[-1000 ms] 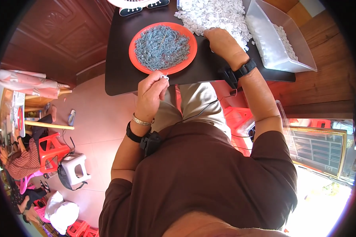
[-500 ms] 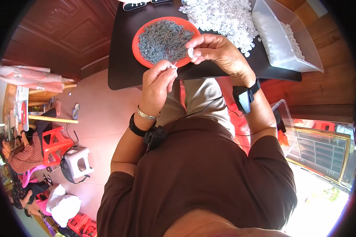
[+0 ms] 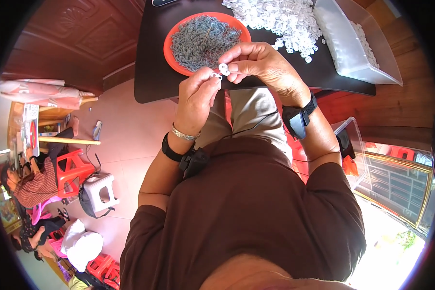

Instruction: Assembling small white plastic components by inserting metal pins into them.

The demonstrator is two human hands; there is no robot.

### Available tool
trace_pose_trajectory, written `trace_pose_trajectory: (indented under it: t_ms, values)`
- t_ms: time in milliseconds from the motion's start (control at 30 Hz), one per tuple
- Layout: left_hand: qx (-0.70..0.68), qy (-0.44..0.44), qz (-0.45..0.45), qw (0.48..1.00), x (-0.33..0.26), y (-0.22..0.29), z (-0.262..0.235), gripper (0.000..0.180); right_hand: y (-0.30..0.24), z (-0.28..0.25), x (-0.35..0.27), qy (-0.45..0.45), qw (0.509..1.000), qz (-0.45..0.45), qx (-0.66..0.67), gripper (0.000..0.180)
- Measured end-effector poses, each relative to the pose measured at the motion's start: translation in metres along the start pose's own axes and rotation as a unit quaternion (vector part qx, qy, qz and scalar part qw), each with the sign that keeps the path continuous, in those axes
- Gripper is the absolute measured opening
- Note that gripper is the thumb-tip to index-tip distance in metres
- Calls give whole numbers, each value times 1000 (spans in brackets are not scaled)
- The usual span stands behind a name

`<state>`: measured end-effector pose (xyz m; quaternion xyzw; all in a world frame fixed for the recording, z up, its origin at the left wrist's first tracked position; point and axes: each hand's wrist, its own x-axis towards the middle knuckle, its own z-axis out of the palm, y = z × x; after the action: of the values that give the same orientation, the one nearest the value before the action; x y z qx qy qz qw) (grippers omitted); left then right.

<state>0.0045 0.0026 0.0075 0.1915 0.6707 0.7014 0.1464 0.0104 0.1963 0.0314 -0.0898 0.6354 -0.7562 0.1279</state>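
Note:
Over the near edge of the dark table, my left hand (image 3: 197, 93) pinches a small white plastic piece (image 3: 218, 76) between thumb and fingertips. My right hand (image 3: 263, 66) grips a small round white disc (image 3: 224, 69) with a dark spot or hole in it. The two pieces are close together; whether they touch is hard to tell. Just beyond my hands stands a red round tray (image 3: 167, 54) heaped with small grey plastic pieces (image 3: 200, 41). A spread of small white round pieces (image 3: 285, 21) lies past my right hand.
A translucent bin (image 3: 340, 46) lies tilted at the table's right, with white pieces inside. The black tabletop (image 3: 152, 72) ends above my lap. On the left floor stand a red stool (image 3: 72, 169), a white stool (image 3: 100, 191) and a white bag (image 3: 82, 244); people sit farther off.
My right hand has moved left and my left hand slightly right, bringing the two white pieces close together. The whole view has shifted slightly.

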Motion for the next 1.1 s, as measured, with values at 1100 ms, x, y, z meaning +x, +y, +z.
trace_pose_trajectory:
  t_ms: [1100]
  values:
    - [-16, -7, 2, 1000, -1, -11, 3, 22, 9, 7, 1, -5, 990, -60, -126, 14]
